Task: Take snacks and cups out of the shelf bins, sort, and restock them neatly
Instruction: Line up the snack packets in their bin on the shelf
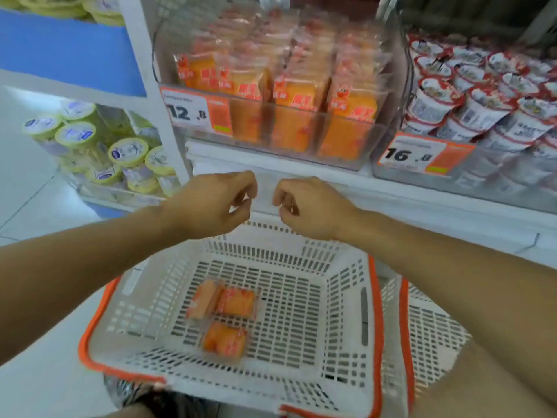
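Observation:
My left hand (pixel 215 203) and my right hand (pixel 307 206) hover side by side above a white shopping basket (pixel 346 297) with an orange rim. Both have loosely curled fingers and hold nothing. Three orange snack packs (pixel 224 315) lie on the basket's floor. Straight ahead, a clear shelf bin (pixel 346 152) holds several upright orange snack packs (pixel 289 95) in rows. To its right, another clear bin holds red-and-white cups (pixel 482 95) in a pile.
Price tags reading 12.8 (pixel 196 113) and 16.8 (pixel 422 156) hang on the bin fronts. At the left, a lower bin holds yellow-lidded cups (pixel 99 149). A second white basket (pixel 431 327) sits to the right. The floor is white tile.

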A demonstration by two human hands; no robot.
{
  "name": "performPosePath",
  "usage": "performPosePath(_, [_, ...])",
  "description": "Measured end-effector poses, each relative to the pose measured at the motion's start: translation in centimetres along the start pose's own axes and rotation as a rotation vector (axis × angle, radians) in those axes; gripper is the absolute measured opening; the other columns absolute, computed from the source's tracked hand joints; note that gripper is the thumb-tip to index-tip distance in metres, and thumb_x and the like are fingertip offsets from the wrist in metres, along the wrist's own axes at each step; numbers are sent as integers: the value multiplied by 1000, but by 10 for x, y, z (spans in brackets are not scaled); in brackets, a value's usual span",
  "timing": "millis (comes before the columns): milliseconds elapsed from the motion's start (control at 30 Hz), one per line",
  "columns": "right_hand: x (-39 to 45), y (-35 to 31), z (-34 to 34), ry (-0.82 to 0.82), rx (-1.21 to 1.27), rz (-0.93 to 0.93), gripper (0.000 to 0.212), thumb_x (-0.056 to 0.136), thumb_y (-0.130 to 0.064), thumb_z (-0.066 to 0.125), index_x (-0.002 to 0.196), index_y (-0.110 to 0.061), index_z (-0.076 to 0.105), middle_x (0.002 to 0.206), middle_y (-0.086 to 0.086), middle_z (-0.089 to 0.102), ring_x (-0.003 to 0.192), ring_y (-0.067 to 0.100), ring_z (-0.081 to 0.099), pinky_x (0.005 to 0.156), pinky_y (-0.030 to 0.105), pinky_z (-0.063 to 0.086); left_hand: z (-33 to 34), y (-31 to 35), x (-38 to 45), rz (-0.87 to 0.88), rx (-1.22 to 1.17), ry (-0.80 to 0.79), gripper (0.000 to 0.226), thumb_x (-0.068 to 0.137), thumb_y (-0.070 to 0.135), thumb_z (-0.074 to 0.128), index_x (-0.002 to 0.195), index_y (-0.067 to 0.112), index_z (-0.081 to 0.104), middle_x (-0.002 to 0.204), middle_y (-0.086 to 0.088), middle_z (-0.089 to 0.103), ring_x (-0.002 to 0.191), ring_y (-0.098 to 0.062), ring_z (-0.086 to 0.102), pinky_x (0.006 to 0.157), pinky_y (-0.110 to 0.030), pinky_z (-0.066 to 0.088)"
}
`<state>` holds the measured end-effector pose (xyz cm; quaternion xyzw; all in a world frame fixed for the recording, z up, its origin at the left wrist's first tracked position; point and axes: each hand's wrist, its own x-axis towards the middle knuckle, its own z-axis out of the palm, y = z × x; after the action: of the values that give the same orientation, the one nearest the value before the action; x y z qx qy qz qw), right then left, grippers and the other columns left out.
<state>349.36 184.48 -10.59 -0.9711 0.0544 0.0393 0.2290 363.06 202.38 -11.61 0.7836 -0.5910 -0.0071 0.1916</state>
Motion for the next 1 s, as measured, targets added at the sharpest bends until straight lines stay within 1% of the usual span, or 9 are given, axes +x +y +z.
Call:
performPosePath(100, [27, 18, 64, -591, -148, 261, 33, 98, -28, 65, 118, -2, 61, 105, 12, 65, 97, 33, 63, 76, 40, 54, 67, -38, -55, -334, 21, -619, 39, 96, 32, 61, 132, 20, 54, 123, -3, 62, 104, -20, 59, 86, -30, 45])
performPosePath(167, [32, 24, 117, -701, -84, 397, 31, 97, -29, 67, 106, -1, 59, 101, 15, 62, 83, 29, 60, 68, 34, 52, 106, -55, -91, -458, -23, -799, 60, 93, 36, 65, 146, 18, 43, 141, -7, 48, 125, -25, 52, 103, -33, 41])
performPosePath(300, [16, 26, 240, -541, 169, 492, 79, 90, -43, 72, 153, -13, 34, 158, 13, 32, 139, 33, 40, 112, 44, 39, 160, -60, -135, -657, -181, -719, 83, 85, 46, 74, 151, 20, 32, 147, -12, 35, 132, -35, 44, 107, -44, 41])
performPosePath(433, [7, 18, 309, -382, 277, 435, 96, 89, -47, 71, 161, -22, 12, 165, 11, 18, 151, 35, 16, 121, 46, 21, 202, -64, -152, -865, -271, -624, 99, 81, 46, 78, 155, 21, 18, 152, -18, 28, 130, -39, 45, 106, -45, 41])
performPosePath(533, [18, 20, 324, -294, 202, 539, 85, 89, -45, 72, 156, -19, 28, 150, 14, 46, 144, 38, 29, 114, 46, 35, 217, -78, -156, -981, -334, -545, 108, 72, 39, 87, 154, 19, 18, 143, -22, 42, 120, -37, 54, 94, -40, 46])
performPosePath(667, [39, 32, 313, -495, 127, 661, 48, 77, -52, 81, 104, -13, 71, 109, 9, 70, 113, 29, 62, 94, 41, 53, 217, -94, -154, -1071, -462, -566, 93, 77, 34, 84, 146, 4, 29, 130, -16, 57, 114, -32, 60, 98, -43, 51])
performPosePath(833, [48, 58, 276, -570, 433, 792, 37, 75, -35, 87, 91, -10, 66, 90, 7, 65, 75, 21, 61, 63, 31, 49, 208, -100, -156, -1108, -647, -626, 49, 100, 49, 47, 71, 12, 60, 79, -6, 60, 81, -24, 61, 87, -40, 52])
performPosePath(900, [48, 63, 268, -630, 527, 833, 36, 76, -34, 87, 93, -8, 68, 87, 7, 64, 75, 21, 60, 64, 31, 49, 211, -103, -162, -1132, -695, -726, 36, 86, 46, 64, 93, 11, 67, 106, -7, 63, 104, -27, 60, 99, -44, 48])
performPosePath(1000, [38, 53, 268, -824, 539, 806, 49, 78, -35, 86, 117, -11, 67, 114, 5, 68, 103, 21, 65, 76, 36, 56, 219, -105, -172, -1189, -811, -812, 82, 58, 58, 85, 123, 12, 63, 121, -8, 66, 113, -30, 61, 102, -51, 49])
